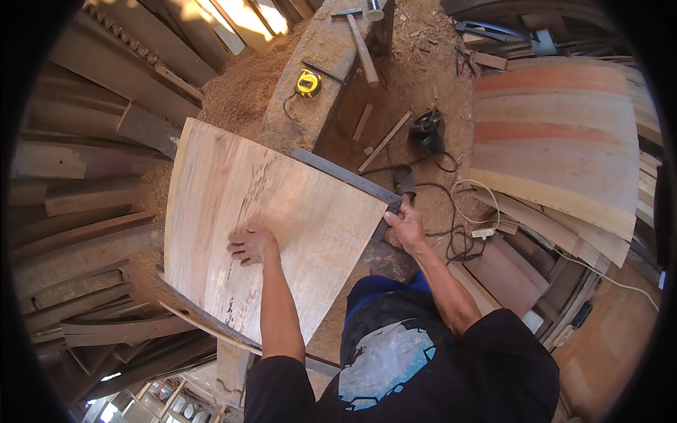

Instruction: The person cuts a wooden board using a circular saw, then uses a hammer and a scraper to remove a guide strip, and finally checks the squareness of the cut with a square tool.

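Observation:
A wide, pale wooden panel (317,218) with dark streaks lies in front of me, tilted in the view. My left hand (254,244) rests on its face, palm down and fingers spread, holding nothing. Along the panel's far edge runs a grey metal bar clamp (342,174). At the panel's right corner my right hand (405,224) is closed around the end of this clamp, with the thumb near the corner. What the fingers press on underneath is hidden. Another dark bar, partly covered, passes by the panel's near-left edge.
On a dusty beam beyond the panel lie a yellow tape measure (308,83) and a hammer (362,53). A dark power tool (427,132) with its cord sits on the sawdust-strewn floor. Stacked boards (553,106) and a white socket block (483,233) are rightward; planks (92,162) crowd the left.

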Motion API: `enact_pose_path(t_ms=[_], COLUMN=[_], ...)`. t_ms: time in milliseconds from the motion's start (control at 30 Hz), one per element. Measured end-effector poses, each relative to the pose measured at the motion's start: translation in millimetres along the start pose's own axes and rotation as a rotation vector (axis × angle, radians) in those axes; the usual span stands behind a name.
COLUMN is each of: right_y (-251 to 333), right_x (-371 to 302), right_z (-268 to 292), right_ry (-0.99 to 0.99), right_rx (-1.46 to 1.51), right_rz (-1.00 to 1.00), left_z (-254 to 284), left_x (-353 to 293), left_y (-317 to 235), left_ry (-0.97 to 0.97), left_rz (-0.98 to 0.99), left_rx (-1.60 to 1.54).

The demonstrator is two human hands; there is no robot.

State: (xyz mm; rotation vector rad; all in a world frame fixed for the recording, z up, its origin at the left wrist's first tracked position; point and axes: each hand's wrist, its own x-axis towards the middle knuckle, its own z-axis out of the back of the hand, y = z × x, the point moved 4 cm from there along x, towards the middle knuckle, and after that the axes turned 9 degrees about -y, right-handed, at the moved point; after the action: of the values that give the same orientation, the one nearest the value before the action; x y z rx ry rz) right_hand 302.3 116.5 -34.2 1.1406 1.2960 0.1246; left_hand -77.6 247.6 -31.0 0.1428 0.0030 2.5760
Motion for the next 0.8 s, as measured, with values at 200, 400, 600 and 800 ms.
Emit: enact_pose_path(t_ms=[200, 400, 600, 800], right_y=[-5.7, 1.3, 6.0, -3.4], right_x=[3.2, 6.3, 11.4, 20.6], right_z=[1.5, 2.1, 1.4, 9.1], right_ry=[0.019, 0.023, 0.039, 0.078], right_rx=[-0.003, -0.115, -0.250, -0.339], right_rz=[-0.059, -0.141, -0.159, -0.283], left_z=[1.6, 3.5, 6.5, 5.9], left_x=[0.1, -2.0, -3.0, -5.3], left_y=[1.3, -1.2, -4.2, -3.4], left_ry=[-0.024, -0.037, -0.015, -0.009], left_rz=[-0.001, -0.016, -0.017, -0.052], left_rx=[0.015, 0.030, 0.026, 0.052])
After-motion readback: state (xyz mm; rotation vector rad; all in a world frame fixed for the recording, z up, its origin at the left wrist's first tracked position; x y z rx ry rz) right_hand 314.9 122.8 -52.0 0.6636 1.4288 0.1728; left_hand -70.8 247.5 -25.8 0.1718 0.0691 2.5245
